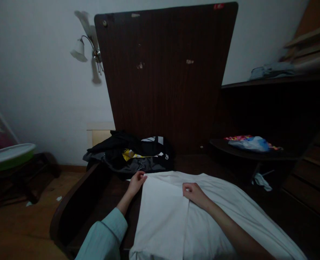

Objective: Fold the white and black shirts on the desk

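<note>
A large white cloth [163, 216] lies spread over the dark wooden desk [195, 161], with a folded strip along its left side. My left hand [137, 182] pinches the cloth's far left corner between thumb and fingers. My right hand [194, 193] is closed on the cloth at the inner edge of that strip, a little nearer to me. Whether the cloth is a sheet or a garment I cannot tell. Its right part trails in loose wrinkles beneath my right forearm, and its near end runs out of view.
Dark clothes [127, 153] are heaped at the desk's back left. A tall wooden panel [165, 79] stands behind. To the right, a small shelf [219, 145] holds a plastic bag [253, 143]. A green basin [12, 157] rests on a stool at far left, below a wall lamp [80, 50].
</note>
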`<action>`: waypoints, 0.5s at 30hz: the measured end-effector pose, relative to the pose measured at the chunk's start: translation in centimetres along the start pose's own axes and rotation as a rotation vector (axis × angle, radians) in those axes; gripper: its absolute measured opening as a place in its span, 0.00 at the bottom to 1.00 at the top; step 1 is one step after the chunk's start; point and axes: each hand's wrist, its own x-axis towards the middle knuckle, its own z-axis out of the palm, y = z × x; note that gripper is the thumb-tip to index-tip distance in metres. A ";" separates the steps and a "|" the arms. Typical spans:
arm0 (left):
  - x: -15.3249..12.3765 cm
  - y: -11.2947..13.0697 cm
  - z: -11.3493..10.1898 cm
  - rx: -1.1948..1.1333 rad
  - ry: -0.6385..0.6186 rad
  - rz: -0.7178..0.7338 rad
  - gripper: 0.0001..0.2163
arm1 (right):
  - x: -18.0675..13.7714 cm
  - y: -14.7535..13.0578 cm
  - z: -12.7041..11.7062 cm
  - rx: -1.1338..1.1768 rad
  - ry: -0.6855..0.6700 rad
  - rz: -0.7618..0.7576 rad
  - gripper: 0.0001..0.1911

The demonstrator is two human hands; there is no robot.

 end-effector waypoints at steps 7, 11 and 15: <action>-1.1 1.1 0.2 0.256 0.069 0.133 0.11 | -0.3 -0.3 0.7 -0.232 0.025 -0.001 0.07; -1.3 1.5 0.2 0.364 0.090 0.192 0.08 | -0.4 -0.4 0.4 -0.237 0.140 0.010 0.09; -1.1 1.3 0.1 0.469 0.099 0.231 0.04 | -0.5 -0.3 0.3 -0.222 0.300 -0.017 0.09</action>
